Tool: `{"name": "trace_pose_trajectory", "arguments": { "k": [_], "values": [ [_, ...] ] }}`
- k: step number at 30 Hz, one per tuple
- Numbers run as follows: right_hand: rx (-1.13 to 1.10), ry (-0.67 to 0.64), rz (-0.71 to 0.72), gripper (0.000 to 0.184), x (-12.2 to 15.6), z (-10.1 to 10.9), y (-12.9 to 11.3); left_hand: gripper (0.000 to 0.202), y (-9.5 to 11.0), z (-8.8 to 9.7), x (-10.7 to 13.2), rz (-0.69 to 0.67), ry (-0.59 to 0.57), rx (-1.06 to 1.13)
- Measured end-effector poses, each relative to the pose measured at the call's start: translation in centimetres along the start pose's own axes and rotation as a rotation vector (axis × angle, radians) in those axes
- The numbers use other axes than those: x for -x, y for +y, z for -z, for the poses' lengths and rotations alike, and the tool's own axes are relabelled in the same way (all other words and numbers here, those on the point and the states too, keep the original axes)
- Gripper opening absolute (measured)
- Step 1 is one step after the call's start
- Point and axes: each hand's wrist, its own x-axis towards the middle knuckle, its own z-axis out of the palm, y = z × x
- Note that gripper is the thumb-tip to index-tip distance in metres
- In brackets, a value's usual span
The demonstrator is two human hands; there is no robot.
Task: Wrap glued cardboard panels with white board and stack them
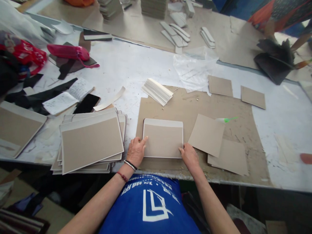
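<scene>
A grey-brown cardboard panel (163, 141) with a pale band along its top and thin white borders lies flat in front of me. At its left edge is my left hand (136, 151), the thumb resting over the border and the fingers closed along the side. My right hand (190, 156) pinches the lower right edge between thumb and curled fingers. To the left rises a stack of similar bordered panels (92, 143), loosely aligned. Plain cardboard pieces, one upper (208, 135) and one partly beneath it (231, 157), lie right of my right hand.
A large cardboard sheet (190, 105) covers the table's middle. Pale strips (157, 91), a clear plastic bag (195, 68), and a green-tipped tool (229, 120) lie beyond. An open notebook (68, 96), black phone (87, 103) and pink pouch (69, 52) are left. Another person's hand (302, 40) holds dark sheets.
</scene>
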Motion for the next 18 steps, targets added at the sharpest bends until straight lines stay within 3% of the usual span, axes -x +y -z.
{"name": "trace_pose_trajectory", "arguments": {
  "k": [3,7,12,16,18],
  "values": [
    [-0.027,0.003,0.006,0.016,-0.2,-0.2,0.3,0.051,-0.3,-0.8,0.4,-0.24,0.068,-0.124],
    [-0.057,0.021,0.011,0.016,-0.3,-0.6,0.7,0.057,-1.3,-2.1,0.5,-0.489,0.03,-0.151],
    [-0.039,0.107,0.104,0.014,-0.1,-0.8,1.6,0.058,-1.7,-2.6,0.4,-0.514,0.028,-0.206],
    [0.043,0.353,0.127,0.026,-0.4,-0.4,1.0,0.059,-1.4,-2.3,0.4,-0.514,0.032,-0.242],
    [0.012,0.479,0.218,0.038,-0.8,-0.1,-0.4,0.06,-1.2,-2.3,0.4,-0.506,0.031,-0.246]
  ]
}}
